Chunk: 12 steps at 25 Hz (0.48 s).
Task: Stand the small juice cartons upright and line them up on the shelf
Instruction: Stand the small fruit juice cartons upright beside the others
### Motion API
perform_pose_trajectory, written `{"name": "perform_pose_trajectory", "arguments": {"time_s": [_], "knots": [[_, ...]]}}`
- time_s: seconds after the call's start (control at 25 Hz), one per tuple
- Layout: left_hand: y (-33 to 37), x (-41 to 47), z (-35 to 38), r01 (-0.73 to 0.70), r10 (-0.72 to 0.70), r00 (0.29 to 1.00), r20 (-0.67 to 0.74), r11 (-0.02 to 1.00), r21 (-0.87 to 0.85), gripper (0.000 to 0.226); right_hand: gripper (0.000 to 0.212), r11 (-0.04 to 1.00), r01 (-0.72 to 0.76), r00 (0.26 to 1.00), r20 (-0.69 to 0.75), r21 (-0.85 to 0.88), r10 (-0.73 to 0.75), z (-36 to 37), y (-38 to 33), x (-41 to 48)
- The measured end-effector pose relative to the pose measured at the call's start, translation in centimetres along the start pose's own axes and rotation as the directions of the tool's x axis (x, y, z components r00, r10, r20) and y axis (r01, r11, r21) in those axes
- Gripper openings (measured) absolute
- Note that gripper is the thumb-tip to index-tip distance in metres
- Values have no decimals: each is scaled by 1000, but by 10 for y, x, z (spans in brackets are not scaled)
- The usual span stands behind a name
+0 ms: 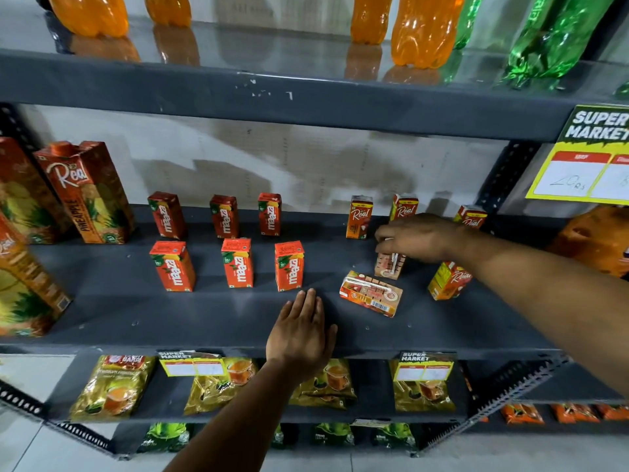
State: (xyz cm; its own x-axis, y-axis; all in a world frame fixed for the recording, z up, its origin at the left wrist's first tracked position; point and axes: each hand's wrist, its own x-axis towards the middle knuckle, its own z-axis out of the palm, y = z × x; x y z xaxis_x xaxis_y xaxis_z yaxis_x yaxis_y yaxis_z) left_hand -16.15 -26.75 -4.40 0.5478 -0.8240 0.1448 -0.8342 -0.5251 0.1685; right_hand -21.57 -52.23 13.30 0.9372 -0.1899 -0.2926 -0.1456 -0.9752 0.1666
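Several small Maaza cartons (237,262) stand upright in two rows on the dark grey shelf (143,311). To their right, small Real cartons (359,217) stand at the back. My right hand (418,237) grips the top of one small carton (389,265), held upright with its back and straw facing me. Another small carton (371,298) lies flat in front of it. A further Real carton (448,280) leans tilted under my right forearm. My left hand (303,332) rests flat on the shelf's front part, fingers together, holding nothing.
Tall Real pineapple cartons (85,192) stand at the shelf's left end. Orange and green bottles (422,28) fill the shelf above. A yellow price tag (585,158) hangs at upper right. Tea packets (112,386) lie on the shelf below.
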Motion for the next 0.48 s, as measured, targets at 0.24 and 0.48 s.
{"name": "perform_pose_trajectory", "arguments": {"time_s": [0.24,0.48], "knots": [[0,0,0,12,-12,1000,4,1000,2,77,69,993,97,994,-52,-70,-100,-4,4,-6],[0,1,3,20,-20,1000,9,1000,7,79,57,963,88,990,-88,-253,-114,-4,1,-8]]}}
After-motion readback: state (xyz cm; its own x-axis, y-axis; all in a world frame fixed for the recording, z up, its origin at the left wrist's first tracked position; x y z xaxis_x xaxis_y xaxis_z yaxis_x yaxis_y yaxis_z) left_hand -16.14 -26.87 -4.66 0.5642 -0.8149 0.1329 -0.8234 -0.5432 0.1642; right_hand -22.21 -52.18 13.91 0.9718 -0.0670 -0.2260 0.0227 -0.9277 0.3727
